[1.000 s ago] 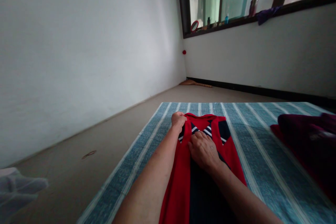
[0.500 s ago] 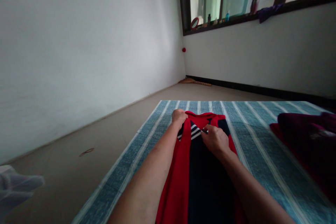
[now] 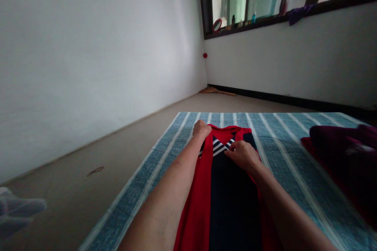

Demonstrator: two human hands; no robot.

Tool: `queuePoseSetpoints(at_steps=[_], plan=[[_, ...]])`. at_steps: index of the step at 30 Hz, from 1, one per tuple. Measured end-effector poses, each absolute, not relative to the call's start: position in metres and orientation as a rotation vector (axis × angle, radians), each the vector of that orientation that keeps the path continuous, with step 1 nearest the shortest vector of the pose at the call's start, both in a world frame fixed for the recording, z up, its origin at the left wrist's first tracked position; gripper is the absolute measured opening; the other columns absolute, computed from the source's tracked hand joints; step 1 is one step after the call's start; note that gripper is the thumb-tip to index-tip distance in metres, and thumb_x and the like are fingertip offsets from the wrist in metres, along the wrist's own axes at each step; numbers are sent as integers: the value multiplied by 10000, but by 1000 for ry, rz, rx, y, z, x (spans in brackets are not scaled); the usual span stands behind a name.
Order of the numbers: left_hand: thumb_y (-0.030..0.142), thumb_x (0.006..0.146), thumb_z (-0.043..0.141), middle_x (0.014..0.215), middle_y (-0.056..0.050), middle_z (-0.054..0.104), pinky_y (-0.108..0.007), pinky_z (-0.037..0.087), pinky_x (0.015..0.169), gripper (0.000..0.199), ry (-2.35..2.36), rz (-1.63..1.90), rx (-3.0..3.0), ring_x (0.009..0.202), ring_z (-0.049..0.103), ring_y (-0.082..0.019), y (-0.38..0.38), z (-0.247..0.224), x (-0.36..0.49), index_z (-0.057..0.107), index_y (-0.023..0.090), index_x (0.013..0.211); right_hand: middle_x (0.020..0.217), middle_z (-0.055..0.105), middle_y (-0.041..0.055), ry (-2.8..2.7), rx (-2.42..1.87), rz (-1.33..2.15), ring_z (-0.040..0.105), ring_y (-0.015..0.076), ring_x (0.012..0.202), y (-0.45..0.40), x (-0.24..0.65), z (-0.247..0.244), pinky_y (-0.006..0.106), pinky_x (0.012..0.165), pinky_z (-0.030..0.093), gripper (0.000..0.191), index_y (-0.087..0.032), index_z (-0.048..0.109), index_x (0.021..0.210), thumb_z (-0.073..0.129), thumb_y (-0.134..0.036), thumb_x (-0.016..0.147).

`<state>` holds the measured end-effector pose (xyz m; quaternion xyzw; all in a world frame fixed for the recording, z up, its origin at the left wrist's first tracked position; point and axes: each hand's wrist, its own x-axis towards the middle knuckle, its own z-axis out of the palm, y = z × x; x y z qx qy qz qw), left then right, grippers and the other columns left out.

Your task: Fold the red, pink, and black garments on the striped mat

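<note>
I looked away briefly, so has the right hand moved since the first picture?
Yes: against the stripes of the blue cloth, the right hand has shifted rightward, toward the right side of the garment.

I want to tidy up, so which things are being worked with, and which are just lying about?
In use:
red and navy garment with white stripes, held by left hand and right hand
blue white-striped cloth, beneath it

Apparently just lying about:
dark purple folded fabric
thin brown loop on the floor
round red-rimmed mirror
</note>
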<state>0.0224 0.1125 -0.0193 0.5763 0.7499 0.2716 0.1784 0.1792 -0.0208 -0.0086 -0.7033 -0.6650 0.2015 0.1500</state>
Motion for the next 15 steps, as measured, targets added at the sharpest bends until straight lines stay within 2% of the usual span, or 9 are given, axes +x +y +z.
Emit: queuePoseSetpoints(at_steps=[4, 15], plan=[[45, 565, 663, 771, -154, 709, -277, 450, 656, 154, 2144, 808, 1610, 931, 664, -298, 112, -23, 23, 666, 148, 679, 875, 714, 91, -1905, -2029, 583, 653, 240, 852, -21, 178, -9, 271, 630, 406, 209, -232, 735, 840, 587, -375, 801], [89, 635, 600, 734, -115, 712, -261, 442, 614, 139, 2069, 931, 1605, 782, 676, -242, 108, -21, 21, 695, 145, 720, 907, 720, 89, -1923, -2037, 586, 648, 240, 864, -21, 178, -9, 276, 642, 411, 201, -240, 734, 858, 596, -368, 788]])
